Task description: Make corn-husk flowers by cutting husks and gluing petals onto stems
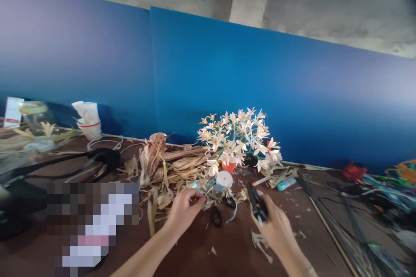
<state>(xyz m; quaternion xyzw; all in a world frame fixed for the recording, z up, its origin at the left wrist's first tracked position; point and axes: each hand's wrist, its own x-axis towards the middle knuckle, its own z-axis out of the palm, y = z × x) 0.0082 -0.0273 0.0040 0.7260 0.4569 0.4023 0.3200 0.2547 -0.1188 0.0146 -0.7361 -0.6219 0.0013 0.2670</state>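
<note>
My left hand [186, 207] hovers over the dry husk scraps with thumb and fingertips pinched together; whatever may be between them is too small to make out. In my right hand [276, 223] is a black hand tool [256, 201] with an orange mark and a light-blue bit at its lower end. Between the hands lie black-handled scissors [216, 216], their blades partly hidden by scraps. A roll of pale tape [224, 178] sits just behind them, near a light-blue strip [234, 210]. Cream husk flowers [238, 134] on green stems stand in an orange-red cup [229, 165].
Dry husks [188, 160] are heaped at centre left, beside a paper cup [158, 137]. A glass jar [35, 114] and white cup [89, 130] stand at back left. Long thin rods [334, 238] and cables lie right. A blue partition [276, 82] closes the back.
</note>
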